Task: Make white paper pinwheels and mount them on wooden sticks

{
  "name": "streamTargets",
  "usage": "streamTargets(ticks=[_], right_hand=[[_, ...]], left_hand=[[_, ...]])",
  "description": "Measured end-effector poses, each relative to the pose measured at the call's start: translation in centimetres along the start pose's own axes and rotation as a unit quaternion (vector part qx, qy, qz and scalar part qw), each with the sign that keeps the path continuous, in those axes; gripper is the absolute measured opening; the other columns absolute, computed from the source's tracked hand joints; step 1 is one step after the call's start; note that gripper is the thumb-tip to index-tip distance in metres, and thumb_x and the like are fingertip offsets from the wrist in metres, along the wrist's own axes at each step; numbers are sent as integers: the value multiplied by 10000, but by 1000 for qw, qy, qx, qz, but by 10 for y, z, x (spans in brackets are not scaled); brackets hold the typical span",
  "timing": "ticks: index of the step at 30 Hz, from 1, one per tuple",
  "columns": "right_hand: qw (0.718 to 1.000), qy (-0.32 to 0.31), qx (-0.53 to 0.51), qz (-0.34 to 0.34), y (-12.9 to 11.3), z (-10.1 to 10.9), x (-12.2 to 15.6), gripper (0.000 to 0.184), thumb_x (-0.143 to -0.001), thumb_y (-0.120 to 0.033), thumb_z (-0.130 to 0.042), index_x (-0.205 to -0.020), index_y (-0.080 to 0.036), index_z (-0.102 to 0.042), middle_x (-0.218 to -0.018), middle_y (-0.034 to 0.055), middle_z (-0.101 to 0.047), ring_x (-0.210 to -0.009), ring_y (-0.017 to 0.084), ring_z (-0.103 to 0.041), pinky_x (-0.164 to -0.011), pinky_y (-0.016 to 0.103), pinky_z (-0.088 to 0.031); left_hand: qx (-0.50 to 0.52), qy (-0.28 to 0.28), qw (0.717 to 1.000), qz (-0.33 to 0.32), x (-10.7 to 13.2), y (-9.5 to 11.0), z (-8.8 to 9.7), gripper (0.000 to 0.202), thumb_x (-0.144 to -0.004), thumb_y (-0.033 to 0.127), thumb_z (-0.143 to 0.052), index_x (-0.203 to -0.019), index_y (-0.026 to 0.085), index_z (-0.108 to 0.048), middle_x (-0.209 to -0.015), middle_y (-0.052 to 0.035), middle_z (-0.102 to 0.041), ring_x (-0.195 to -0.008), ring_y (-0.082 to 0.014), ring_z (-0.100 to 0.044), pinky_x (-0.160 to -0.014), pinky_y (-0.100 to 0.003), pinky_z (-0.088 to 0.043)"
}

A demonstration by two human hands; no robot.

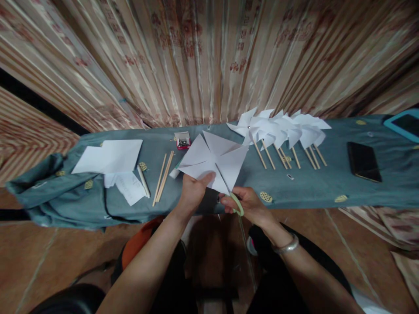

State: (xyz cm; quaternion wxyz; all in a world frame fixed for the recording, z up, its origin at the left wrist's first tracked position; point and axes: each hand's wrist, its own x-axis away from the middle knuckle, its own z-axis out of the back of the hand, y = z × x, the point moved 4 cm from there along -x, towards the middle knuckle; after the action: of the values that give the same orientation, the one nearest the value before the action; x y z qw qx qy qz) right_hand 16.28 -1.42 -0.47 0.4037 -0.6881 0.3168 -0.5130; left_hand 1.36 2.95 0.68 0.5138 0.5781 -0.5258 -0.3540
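Observation:
A square sheet of white paper, with slits running in from its corners, is held above the cloth-covered table. My left hand grips its near left edge, thumb on top. In my right hand are scissors with pale green handles, fingers closed around the loops. Their blade lies across the paper's near right corner, pointing toward the middle. Right behind the sheet, several white paper pinwheels on wooden sticks lie overlapped in a row.
Left of my hands lie wooden sticks, a small red box of pins, a white pen and stacked paper. A dark phone and a blue-edged device rest at right. A curtain hangs behind the table.

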Motion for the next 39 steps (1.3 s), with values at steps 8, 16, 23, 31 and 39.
streamTargets(ticks=[8, 16, 23, 31, 39], right_hand=[[1000, 8, -6, 3, -1, -3, -1, 556, -434, -600, -861, -710, -152, -681, -475, -45, -595, -434, 82, -522, -443, 219, -404], [999, -33, 18, -8, -1, 0, 2, 590, -495, -590, -850, -829, -135, -674, -529, -28, -623, -466, 87, -541, -447, 209, -392], [984, -100, 141, -36, 16, 18, 12, 425, -633, -520, -806, -784, -155, -649, -612, -32, -620, -533, 87, -541, -487, 203, -383], [836, 97, 535, 67, -7, 78, 28, 367, -785, -428, -688, -1064, -189, -690, -671, -2, -673, -602, 163, -617, -560, 253, -402], [691, 235, 684, 17, -24, 83, 25, 407, -876, -383, -617, -1176, -108, -593, -908, 173, -754, -894, 317, -726, -728, 333, -494]], left_hand=[[7, 3, 1000, 0, 0, 2, 0, 430, -561, 234, -795, -965, 129, -693, -953, -84, -735, -845, -205, -665, -837, -344, -515], [5, 10, 1000, 3, 0, 2, 1, 420, -548, 230, -798, -937, 124, -683, -921, -78, -741, -800, -194, -666, -802, -335, -523], [6, 35, 999, -36, -8, 12, 11, 518, -564, 242, -784, -1063, 164, -670, -904, -70, -745, -861, -235, -685, -856, -382, -536], [12, 34, 998, -43, -13, 7, 14, 411, -538, 248, -784, -933, 175, -696, -883, -71, -740, -932, -271, -680, -884, -400, -527], [29, -19, 999, 25, -16, -45, -4, 450, -475, 247, -804, -886, 148, -652, -956, -95, -728, -935, -278, -676, -914, -440, -503]])
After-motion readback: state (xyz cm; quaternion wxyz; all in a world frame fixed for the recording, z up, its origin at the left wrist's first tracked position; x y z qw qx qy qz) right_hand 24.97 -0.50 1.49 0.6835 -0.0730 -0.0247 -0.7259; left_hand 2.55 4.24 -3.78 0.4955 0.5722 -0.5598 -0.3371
